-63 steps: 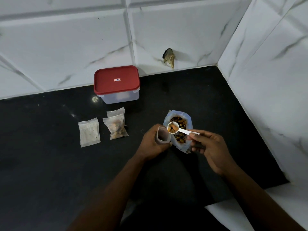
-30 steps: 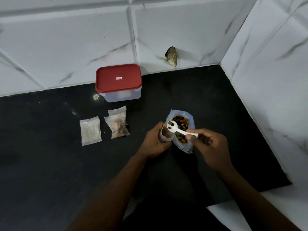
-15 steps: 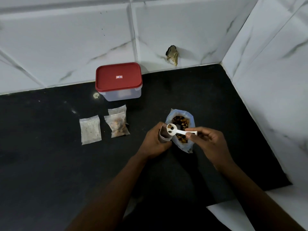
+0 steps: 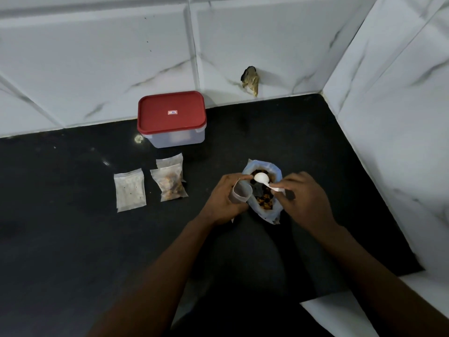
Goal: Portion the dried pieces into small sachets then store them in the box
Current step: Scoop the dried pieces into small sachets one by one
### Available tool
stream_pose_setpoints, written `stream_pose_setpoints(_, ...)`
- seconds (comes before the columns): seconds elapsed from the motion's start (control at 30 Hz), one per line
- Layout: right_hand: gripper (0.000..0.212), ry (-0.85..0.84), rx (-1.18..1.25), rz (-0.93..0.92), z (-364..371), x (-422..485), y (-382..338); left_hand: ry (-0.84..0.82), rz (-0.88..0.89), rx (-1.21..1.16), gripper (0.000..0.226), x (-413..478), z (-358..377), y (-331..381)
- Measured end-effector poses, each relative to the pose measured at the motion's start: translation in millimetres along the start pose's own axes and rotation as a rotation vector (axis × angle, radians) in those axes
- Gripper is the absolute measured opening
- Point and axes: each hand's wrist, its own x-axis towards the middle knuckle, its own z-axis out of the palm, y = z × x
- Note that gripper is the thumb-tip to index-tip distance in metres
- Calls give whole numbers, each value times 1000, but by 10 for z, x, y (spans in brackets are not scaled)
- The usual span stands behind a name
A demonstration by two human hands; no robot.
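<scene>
Head view: on the black countertop (image 4: 73,239), near its back right corner, an open bag (image 4: 275,214) of dried pieces (image 4: 264,204) stands between the two hands. The left hand (image 4: 223,203) is curled round a small sachet (image 4: 240,194), holding its mouth open and touching the bag's left side. The right hand (image 4: 306,203) pinches the handle of a white scoop (image 4: 262,178) between thumb and fingers. The scoop's bowl is turned rounded side up over the bag's mouth, just beside the sachet's rim. Whether any pieces are in the held sachet cannot be told. Toward the back edge, against the tiled wall, stands the box (image 4: 177,138) with its red lid (image 4: 171,115) on. In front of it lie three more sachets: a filled sachet (image 4: 170,187) partly overlapping another sachet (image 4: 169,162) behind it, and a flat sachet (image 4: 130,189) just to their left.
</scene>
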Motion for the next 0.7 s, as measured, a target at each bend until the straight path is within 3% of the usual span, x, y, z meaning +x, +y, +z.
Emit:
stream_pose_setpoints(0.3,20,75,-201,-236,104,223,19,-123,-54,113,81,184,-46,87)
stream_pose_setpoints(0.5,29,-16,-175,-194,191,158,34,-94,-24,42,82,111,1,78)
stream_pose_setpoints(0.7,26,47,-266,-210,209,124,69,-108,-46,28,81,115,-34,112)
